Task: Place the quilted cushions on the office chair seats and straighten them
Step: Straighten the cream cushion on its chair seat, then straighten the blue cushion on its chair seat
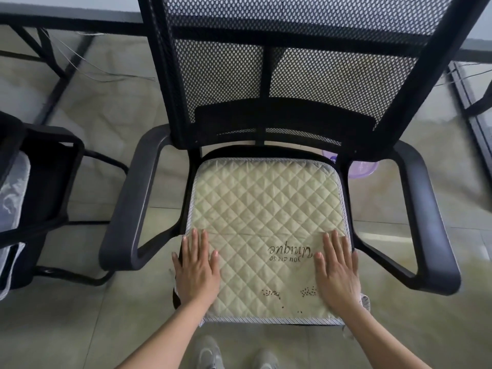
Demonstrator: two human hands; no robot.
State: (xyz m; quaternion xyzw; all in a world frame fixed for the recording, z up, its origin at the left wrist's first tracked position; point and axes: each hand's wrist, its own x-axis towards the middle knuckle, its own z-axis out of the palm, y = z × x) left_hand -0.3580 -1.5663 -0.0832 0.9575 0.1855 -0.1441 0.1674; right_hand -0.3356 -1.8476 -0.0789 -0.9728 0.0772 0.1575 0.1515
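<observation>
Both palms are down flat on the cream-yellow diamond-quilted square cushion with the pale striped trim (pixel 266 225), which lies on the seat of the black mesh-backed office chair with curved plastic armrests (pixel 290 75), filling it almost edge to edge. The left hand (pixel 197 270) sits at about eight o'clock on the cushion, fingers spread and straight, gripping nothing, its outer fingers running past the cushion's left border. The right hand (pixel 338 272) mirrors it at about four o'clock, likewise splayed and pressed flat, nothing pinched between the fingers. Between the two hands, the dark embroidered lettering (pixel 288 253) reads upside down from here, and below it, towards six o'clock, are two small clusters of dark stitched specks (pixel 290 292). At six o'clock, under the near trim, the toes of a pair of grey shoes (pixel 234 355) show on the pale tiled floor (pixel 111 166). Over at nine o'clock stands a second black armchair (pixel 50 187), with a pale fabric piece visible at its left edge. At two o'clock, behind the right armrest, a translucent purple plastic basin (pixel 363 169) rests on the floor.
</observation>
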